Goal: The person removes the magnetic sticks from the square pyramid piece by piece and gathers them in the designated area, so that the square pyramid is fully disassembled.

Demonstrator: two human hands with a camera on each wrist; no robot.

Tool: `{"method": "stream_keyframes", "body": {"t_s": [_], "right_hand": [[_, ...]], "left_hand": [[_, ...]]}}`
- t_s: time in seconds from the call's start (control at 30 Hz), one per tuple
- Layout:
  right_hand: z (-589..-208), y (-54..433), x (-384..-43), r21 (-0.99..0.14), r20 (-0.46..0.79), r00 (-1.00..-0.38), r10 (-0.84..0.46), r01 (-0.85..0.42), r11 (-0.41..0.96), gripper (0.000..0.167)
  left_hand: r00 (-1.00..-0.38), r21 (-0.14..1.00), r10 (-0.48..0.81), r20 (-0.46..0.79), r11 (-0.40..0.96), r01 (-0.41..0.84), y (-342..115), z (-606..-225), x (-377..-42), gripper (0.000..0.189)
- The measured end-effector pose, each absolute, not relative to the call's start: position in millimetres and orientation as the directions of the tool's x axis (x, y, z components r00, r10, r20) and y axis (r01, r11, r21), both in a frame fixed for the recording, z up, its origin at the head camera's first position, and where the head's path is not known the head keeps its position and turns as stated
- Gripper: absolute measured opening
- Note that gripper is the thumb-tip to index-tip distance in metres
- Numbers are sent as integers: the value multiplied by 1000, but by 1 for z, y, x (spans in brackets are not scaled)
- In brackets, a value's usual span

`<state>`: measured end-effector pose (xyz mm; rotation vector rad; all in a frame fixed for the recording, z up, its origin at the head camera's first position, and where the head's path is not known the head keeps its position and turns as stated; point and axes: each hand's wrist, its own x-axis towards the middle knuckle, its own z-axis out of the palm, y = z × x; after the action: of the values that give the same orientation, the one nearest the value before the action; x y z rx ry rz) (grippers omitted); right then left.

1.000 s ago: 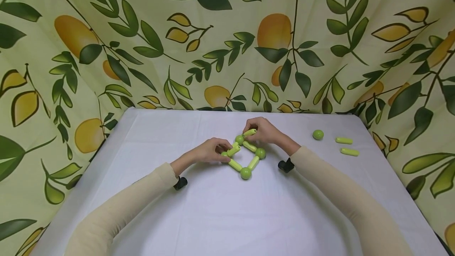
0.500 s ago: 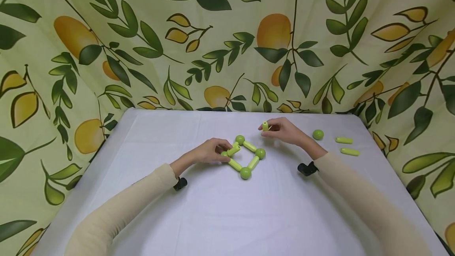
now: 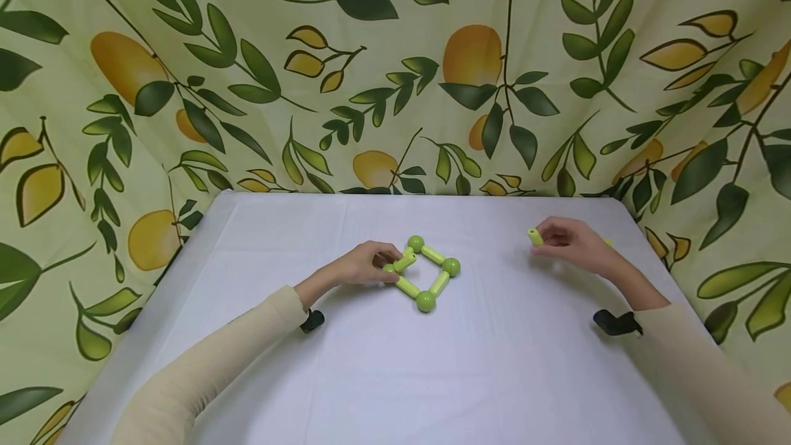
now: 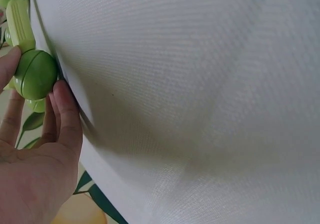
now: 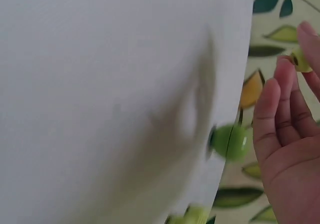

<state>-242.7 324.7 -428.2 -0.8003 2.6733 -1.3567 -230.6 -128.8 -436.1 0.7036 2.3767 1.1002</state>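
On the white table a square frame of light green rods and green balls [image 3: 426, 301] lies flat. My left hand [image 3: 364, 263] pinches the ball [image 4: 37, 76] at its left corner between thumb and fingers. A short rod [image 3: 405, 260] sticks up at a tilt from that corner. Away to the right, my right hand [image 3: 570, 244] holds a loose light green rod [image 3: 535, 237] above the table between thumb and fingertips. Below that hand, a loose green ball [image 5: 230, 142] rests on the table, hidden in the head view.
Light green rods [image 5: 190, 216] lie at the bottom of the right wrist view, blurred and cut off. A rod's end [image 3: 608, 242] peeks out behind my right wrist. A patterned curtain [image 3: 395, 74] hangs around the white table [image 3: 395, 376] at the back and sides.
Carrying the rod, my right hand has moved away from the frame's far corner toward the right side, over the loose pieces. The left hand has stayed at the left corner.
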Motion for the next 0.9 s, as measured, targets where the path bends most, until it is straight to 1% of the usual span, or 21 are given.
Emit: {"method": "stream_keyframes", "body": {"t_s": [0.2,0.37,0.43,0.77,0.9], "right_hand": [[-430,376,-214,-724,178,-908,-379,-382,574,20],[-431,409,-194,-716,181,-934,-308,-340,609,23],[-432,419,-188,-714,173,-938,-301,-330,618,22],[-443,449,-177,-662,142,-936,-323,-333,672,23],[-449,454,-177,-650,129,-920,-371,-361,669,21]], "left_hand": [[-780,793,604,-166,552,259,-128,-435,-230,29],[-777,793,607,-165,550,261,-128,-435,-230,30],[-777,795,607,-166,549,258,-129,-435,-230,30],[-770,796,619,-151,538,277,-129,-435,-230,30],[-770,794,621,-147,538,282,-129,-435,-230,30]]}}
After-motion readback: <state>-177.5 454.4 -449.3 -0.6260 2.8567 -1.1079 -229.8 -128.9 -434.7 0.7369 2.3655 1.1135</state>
